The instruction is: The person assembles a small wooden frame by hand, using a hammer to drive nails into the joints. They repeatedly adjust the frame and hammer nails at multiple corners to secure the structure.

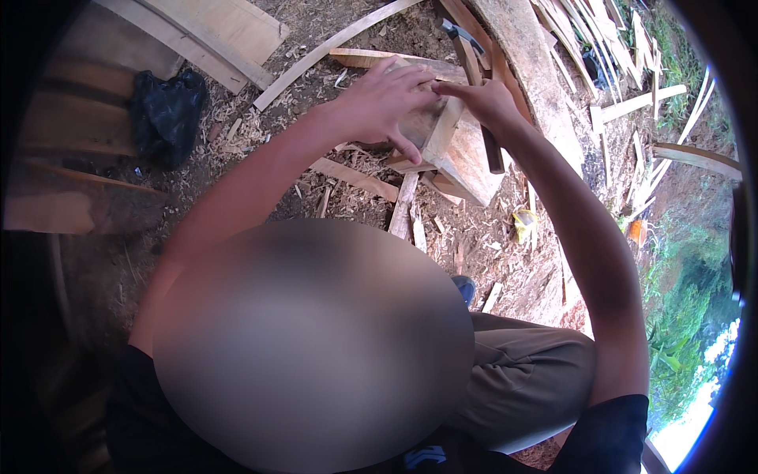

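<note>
1. Left hand (379, 103): fingers spread and curled over the top of a pale wooden block (438, 130), gripping it.
2. Right hand (482, 99): fingertips pinched at the block's upper edge, touching it; whether anything small sits between them, cannot tell.
3. Wooden block: upright, resting on a larger slab of wood (474, 162) on the ground.
4. Dark tool handle (491, 154): leaning just beside the block, below the right wrist.
5. Black bag (166, 114): well apart, left, among shavings and offcut strips (355, 180).
</note>
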The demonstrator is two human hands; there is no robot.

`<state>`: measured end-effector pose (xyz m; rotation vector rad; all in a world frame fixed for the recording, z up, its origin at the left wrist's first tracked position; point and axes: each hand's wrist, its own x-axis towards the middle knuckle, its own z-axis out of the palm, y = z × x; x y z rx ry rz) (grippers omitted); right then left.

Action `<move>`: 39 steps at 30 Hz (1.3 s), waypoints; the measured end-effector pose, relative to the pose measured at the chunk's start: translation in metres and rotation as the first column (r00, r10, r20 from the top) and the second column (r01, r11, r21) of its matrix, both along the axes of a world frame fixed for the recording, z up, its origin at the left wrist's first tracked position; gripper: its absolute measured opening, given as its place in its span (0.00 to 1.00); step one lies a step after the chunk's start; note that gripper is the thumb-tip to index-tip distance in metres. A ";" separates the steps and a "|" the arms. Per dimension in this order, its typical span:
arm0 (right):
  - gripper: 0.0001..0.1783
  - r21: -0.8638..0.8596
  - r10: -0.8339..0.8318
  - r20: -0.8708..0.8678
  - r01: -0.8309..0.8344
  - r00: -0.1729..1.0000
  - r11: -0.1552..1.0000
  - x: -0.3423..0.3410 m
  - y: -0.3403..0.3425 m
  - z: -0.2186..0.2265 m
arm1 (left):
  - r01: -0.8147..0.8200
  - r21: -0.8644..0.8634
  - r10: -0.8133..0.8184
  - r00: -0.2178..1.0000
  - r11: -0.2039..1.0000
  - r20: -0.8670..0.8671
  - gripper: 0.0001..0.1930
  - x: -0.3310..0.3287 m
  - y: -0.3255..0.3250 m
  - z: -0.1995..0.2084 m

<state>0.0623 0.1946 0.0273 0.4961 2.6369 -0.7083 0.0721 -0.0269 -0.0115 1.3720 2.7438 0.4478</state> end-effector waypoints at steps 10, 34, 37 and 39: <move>0.17 -0.373 -0.178 -0.031 0.154 0.984 0.915 0.013 0.040 -0.016 | -0.445 0.570 0.245 0.886 0.691 0.394 0.24 0.113 0.022 -0.024; 0.13 -0.762 -0.156 0.111 0.185 0.981 0.621 0.047 0.102 -0.020 | -0.175 0.344 0.209 0.976 0.923 -0.063 0.32 0.088 0.067 -0.010; 0.14 -0.733 -0.095 0.094 0.134 0.991 0.666 0.045 0.101 -0.019 | -0.043 0.166 0.044 0.999 0.985 -0.003 0.43 0.034 0.071 0.002; 0.14 -0.691 -0.094 0.089 0.130 0.991 0.711 0.043 0.108 -0.022 | 0.055 -0.021 -0.053 0.992 0.998 0.111 0.59 0.015 0.073 0.011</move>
